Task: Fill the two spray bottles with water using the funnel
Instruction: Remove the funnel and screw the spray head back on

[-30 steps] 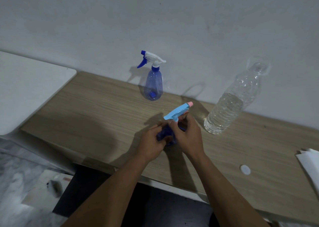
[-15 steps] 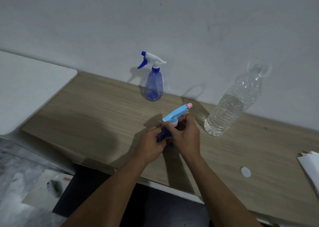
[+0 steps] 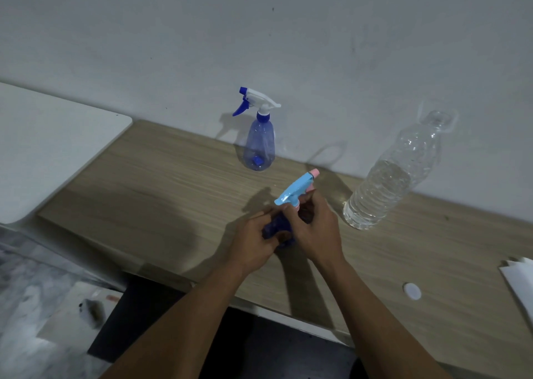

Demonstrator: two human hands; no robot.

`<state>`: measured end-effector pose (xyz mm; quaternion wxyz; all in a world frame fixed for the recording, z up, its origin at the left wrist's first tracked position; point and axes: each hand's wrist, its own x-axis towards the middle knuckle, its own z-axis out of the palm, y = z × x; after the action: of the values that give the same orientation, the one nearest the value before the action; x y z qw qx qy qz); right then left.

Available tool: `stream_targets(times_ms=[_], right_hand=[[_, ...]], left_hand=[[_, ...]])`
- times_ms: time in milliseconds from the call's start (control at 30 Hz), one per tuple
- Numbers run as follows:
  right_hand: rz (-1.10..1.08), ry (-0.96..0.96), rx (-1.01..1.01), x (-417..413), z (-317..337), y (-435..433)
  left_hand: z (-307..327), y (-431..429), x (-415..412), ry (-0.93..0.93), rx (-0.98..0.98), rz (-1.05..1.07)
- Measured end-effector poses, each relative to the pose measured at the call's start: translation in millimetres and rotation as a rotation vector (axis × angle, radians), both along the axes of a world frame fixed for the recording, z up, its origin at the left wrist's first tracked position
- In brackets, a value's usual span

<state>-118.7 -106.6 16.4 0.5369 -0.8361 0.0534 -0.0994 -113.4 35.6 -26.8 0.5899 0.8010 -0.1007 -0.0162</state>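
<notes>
Over the last second little shifts. The light blue trigger head with a pink nozzle has turned only a touch, its rear end dipping slightly toward the person, and both hands stay just left of the clear plastic water bottle. The left hand wraps around the dark blue spray bottle, low over the pale wooden tabletop; whether its base touches the wood is hidden. The right hand pinches the collar under the trigger head with curled fingers. I judge that the head is being unscrewed and is not yet off, so no filling has begun. The second, translucent blue spray bottle with a white and blue trigger stands upright well left of the water bottle, by the wall, its head on. The water bottle is uncapped and partly full; something clear sits at its mouth, perhaps the funnel, though I cannot tell. A small white round cap lies nearer the person than the water bottle, well apart from it.
</notes>
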Motion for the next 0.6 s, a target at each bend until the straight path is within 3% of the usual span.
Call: stream_targets(times_ms=[233,600], right_hand=[[0.104,-0.046,-0.01,-3.9,-0.4,-3.2],[-0.056,0.042,0.006,-2.8,-0.9,2.5]], left_hand=[[0.3,0.4,0.3,-0.004,0.009,-0.013],[-7.6,1.5,5.1,0.062,0.022,-0.021]])
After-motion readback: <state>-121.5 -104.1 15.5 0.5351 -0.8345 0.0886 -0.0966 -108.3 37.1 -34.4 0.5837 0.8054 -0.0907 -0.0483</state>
